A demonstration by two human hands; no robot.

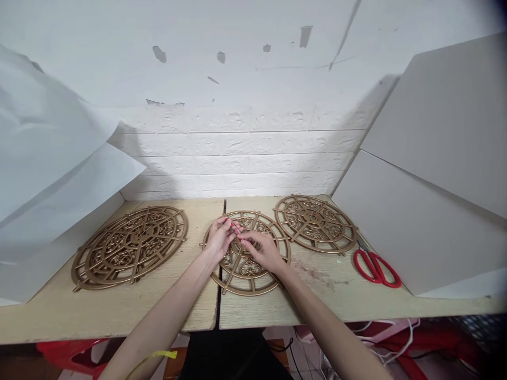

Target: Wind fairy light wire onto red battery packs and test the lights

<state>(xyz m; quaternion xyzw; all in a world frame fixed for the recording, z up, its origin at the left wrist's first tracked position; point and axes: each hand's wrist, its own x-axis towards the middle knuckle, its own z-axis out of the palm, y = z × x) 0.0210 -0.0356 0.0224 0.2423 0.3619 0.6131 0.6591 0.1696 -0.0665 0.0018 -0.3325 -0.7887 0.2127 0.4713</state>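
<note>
While left hand (pixel 219 238) pinches red piece (pixel 236 230), with right hand (pixel 264 252) fingertips nearly closed (hold unclear), steady your wrists above gold disc (pixel 253 293).

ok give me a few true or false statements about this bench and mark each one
1. The left hand and right hand meet over the middle gold disc. True.
2. The scissors are gripped in the right hand. False: the scissors lie on the table, beside the right-hand disc.
3. A small red item shows at the fingertips. True.
4. The left-hand discs lie well apart from each other. False: they overlap.
5. The wall behind has a white brick pattern low down. True.
</note>
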